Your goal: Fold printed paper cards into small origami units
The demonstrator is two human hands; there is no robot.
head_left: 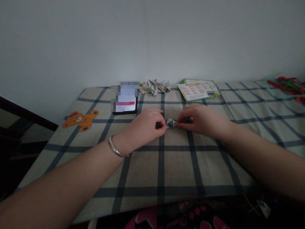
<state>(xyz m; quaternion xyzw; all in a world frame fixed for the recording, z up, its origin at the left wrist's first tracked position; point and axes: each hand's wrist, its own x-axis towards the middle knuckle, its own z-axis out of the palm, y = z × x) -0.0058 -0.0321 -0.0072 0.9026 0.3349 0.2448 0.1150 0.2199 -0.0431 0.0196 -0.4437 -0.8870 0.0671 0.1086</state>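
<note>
A small folded piece of printed paper [171,123] is stretched between my two hands, just above the checked tablecloth. My left hand [148,125], with a silver bangle at the wrist, pinches the paper's left end between thumb and forefinger. On the other side, my right hand [202,120] pinches its right end in the same way. Beyond the hands lies a cluster of folded paper pieces [154,87] with pointed tips, in similar printed colours. To their right is a flat stack of printed sheets [196,90] with green edges.
A phone [125,98] with a lit, partly blurred screen lies left of the folded pieces. An orange bear cutout [81,121] is near the table's left edge. At the far right sits a clear tray [278,93] with red and green items. A wall stands behind the table.
</note>
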